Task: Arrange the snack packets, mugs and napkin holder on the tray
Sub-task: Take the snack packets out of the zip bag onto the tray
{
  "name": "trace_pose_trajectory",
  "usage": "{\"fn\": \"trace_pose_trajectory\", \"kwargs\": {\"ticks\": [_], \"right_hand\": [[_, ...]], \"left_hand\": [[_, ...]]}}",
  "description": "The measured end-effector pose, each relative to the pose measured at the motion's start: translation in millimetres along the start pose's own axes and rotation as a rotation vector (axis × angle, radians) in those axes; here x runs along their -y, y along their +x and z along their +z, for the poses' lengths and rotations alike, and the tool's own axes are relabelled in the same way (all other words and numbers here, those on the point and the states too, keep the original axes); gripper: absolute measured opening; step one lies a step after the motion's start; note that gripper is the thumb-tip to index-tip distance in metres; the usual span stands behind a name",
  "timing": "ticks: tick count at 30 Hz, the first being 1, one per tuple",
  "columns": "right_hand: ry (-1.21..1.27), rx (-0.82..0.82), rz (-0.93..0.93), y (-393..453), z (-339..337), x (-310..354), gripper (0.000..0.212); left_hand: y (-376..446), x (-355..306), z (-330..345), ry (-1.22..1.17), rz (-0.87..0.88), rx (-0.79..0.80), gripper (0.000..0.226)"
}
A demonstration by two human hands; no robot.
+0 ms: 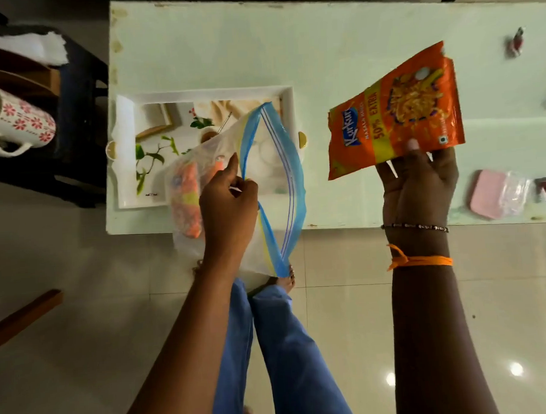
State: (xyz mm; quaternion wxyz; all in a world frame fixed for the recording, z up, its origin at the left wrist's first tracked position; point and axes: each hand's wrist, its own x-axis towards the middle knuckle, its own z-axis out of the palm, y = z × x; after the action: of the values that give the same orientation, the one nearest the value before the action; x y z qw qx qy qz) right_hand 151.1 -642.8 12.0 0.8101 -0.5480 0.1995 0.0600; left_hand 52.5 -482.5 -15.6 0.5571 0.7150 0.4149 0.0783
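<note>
Nearest, the left hand (pixel 228 205) pinches the near lip of a clear zip bag (pixel 264 188) with a blue seal, fingers closed on the plastic so the mouth gapes wide. The bag hangs over the table's near edge and across the tray's near right corner, and at least one more orange packet (pixel 187 201) shows through its side. The right hand (pixel 417 181) holds an orange snack packet (pixel 392 111) by its bottom edge, thumb on the front and fingers behind, lifted above the table (pixel 336 47) just right of the tray (pixel 125 157).

The step in hand looks like emptying the bag onto the tray. To do it well, lay this packet flat toward the tray's far right corner, so room stays for the mugs and holder; the tray seems bare apart from the bag draped over it.

Further off, beyond the table's left edge, a flowered mug (pixel 14 121) lies tipped on a dark side stand (pixel 72 90), with white napkins (pixel 27 45) behind it
</note>
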Motion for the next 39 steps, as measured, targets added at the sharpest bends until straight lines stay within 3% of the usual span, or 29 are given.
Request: {"fn": "trace_pose_trajectory", "kwargs": {"ticks": [4,12,17,21,23,26,28,31,39], "right_hand": [[-0.046,-0.028,0.032,8,-2,-24,0.032],[0.0,-0.117,0.344,8,32,-106,0.042],[-0.377,-0.167,0.412,3,27,-135,0.032],[-0.382,-0.216,0.476,0,4,-137,0.036],[-0.476,-0.258,0.369,-9,-2,-125,0.042],[-0.549,-0.056,0.169,-28,6,-101,0.042],[-0.59,0.239,0.14,-44,21,-90,0.052],[-0.861,0.64,0.01,-60,49,-91,0.066],[-0.9,0.846,0.017,-92,119,-108,0.071]], "left_hand": [[-1,3,-1,0.037,0.001,-0.016,0.041],[-3,5,-7,0.046,-0.009,0.0,0.045],[-6,6,-15,0.067,0.0,-0.011,0.044],[-7,5,-21,0.045,-0.028,-0.002,0.046],[-10,4,-25,0.043,-0.03,-0.006,0.047],[-13,4,-33,0.006,-0.017,-0.012,0.048],[-13,7,-44,-0.02,-0.007,-0.03,0.048],[-12,4,-69,-0.08,-0.005,-0.094,0.049],[0,-1,-156,-0.17,0.093,-0.415,0.055]]}}
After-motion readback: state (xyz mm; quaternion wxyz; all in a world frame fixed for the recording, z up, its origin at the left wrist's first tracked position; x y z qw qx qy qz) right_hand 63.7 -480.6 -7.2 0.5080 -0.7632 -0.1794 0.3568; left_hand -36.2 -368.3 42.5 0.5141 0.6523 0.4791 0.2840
